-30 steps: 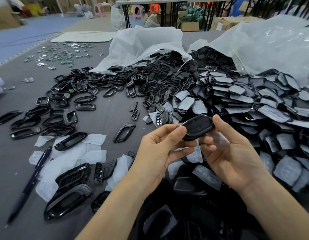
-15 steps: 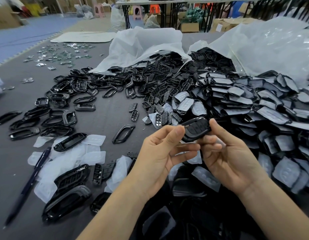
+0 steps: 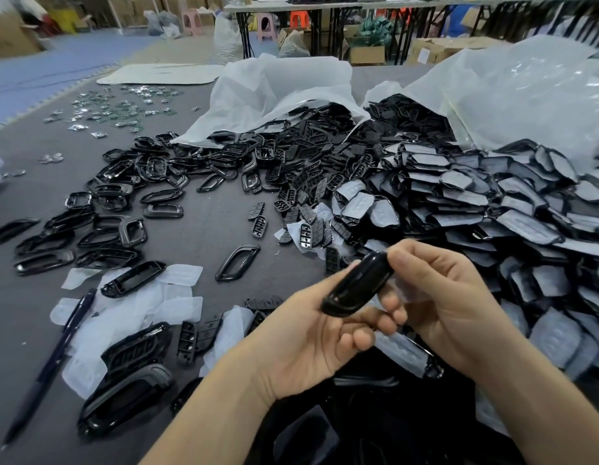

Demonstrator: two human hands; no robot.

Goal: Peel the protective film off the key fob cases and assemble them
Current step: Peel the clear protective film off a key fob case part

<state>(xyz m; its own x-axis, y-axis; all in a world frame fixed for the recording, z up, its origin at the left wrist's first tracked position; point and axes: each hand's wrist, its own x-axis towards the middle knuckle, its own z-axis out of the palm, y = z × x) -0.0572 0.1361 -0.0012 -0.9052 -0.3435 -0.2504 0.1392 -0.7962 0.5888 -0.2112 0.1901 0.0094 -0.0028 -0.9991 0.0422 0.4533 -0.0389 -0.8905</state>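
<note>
A glossy black key fob case is held between both hands just above the table, its smooth side turned up. My left hand grips its lower end with thumb and fingers. My right hand pinches the upper end, with a clear scrap of film showing against its fingers. To the right lies a big heap of film-covered case shells. Black frames are strewn at the left, and button pads lie in the middle.
Peeled white films and a dark pen lie at the left front. Two white plastic bags spill parts at the back. Small circuit boards are scattered far left. More black parts sit near my left forearm.
The case has been turned over from its button side to its smooth side and lowered a little. Both hands have shifted their hold along it.
</note>
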